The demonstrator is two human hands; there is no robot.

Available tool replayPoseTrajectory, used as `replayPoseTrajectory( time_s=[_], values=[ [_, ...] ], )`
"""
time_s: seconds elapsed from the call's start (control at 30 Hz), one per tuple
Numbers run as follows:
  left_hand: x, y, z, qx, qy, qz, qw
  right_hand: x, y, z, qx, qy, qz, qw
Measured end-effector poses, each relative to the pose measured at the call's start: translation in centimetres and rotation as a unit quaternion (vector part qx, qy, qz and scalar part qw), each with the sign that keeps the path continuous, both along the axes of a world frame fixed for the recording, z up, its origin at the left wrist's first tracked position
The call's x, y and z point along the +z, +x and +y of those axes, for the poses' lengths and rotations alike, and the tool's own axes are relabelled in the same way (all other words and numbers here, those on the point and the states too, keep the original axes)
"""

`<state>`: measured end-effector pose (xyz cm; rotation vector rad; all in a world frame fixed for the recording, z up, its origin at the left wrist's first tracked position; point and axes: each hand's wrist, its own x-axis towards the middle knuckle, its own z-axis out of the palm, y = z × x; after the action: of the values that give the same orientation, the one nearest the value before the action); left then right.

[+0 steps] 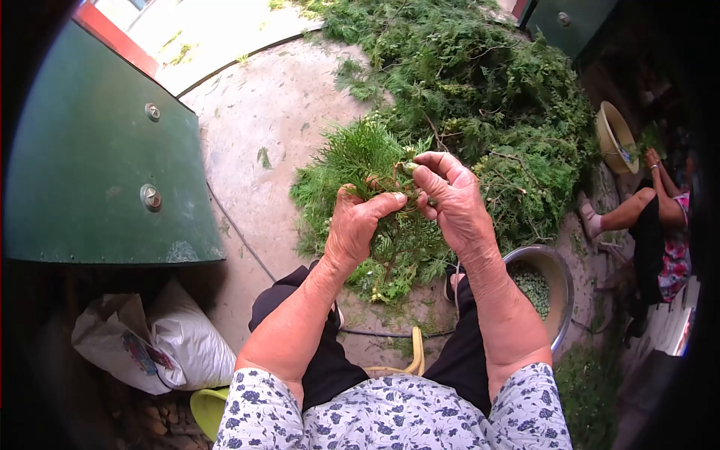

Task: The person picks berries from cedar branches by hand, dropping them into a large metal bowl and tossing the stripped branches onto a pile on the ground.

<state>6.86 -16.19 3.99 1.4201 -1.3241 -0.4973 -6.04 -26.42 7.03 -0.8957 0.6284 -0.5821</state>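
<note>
My left hand (358,223) is closed around the stem of a leafy evergreen sprig (352,154), its thumb pressed along the twigs. Close beside it, my right hand (457,199) pinches a small pale-green seed cone (410,167) at the sprig's edge between thumb and forefinger. Whether the cone is still attached cannot be made out. More cut evergreen lies on the ground just beneath both hands. By my right forearm stands a metal basin (568,300) with many small green cones (531,289) in it.
A large heap of evergreen branches (487,97) spreads ahead and right. A green metal door (97,165) stands at left, above white sacks (191,337). A yellow-green basin (206,412) is lower left. At right, another person (649,202) sits near a beige basin (611,131).
</note>
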Motion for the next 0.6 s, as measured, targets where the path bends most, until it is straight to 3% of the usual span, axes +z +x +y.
replayPoseTrajectory(
  time_s=[0.07,0.23,0.27,0.3,0.33,0.37,0.4,0.5,0.6],
  values=[
    [2.0,-0.9,-0.2,0.011,0.102,0.318,0.943,0.0,0.2,0.4,-0.010,-0.077,0.029,0.997],
    [1.9,-0.9,-0.3,0.050,0.103,0.329,0.937,0.1,0.4,0.8,-0.050,-0.180,0.119,0.975],
    [1.1,-0.2,0.0,0.062,0.027,0.013,0.998,-0.2,0.5,0.8,-0.071,-0.279,0.146,0.946],
    [0.7,0.2,0.2,0.068,-0.051,-0.305,0.949,-0.4,0.5,0.9,-0.090,-0.375,0.173,0.906],
    [0.9,-0.1,0.1,0.069,-0.051,-0.305,0.949,-0.4,0.6,1.0,-0.089,-0.375,0.172,0.906],
    [1.5,-0.8,-0.2,0.070,0.010,0.067,0.995,-0.3,0.6,1.1,-0.102,-0.421,0.171,0.885],
    [2.0,-1.2,-0.4,0.060,0.069,0.430,0.898,-0.3,0.7,1.2,-0.114,-0.465,0.169,0.862],
    [3.0,-1.5,-0.6,0.057,0.069,0.517,0.851,0.0,0.8,1.3,-0.110,-0.477,0.174,0.854],
    [2.5,-1.2,-0.7,0.078,0.091,0.473,0.873,0.0,0.7,1.6,-0.086,-0.481,0.163,0.857]
  ],
)
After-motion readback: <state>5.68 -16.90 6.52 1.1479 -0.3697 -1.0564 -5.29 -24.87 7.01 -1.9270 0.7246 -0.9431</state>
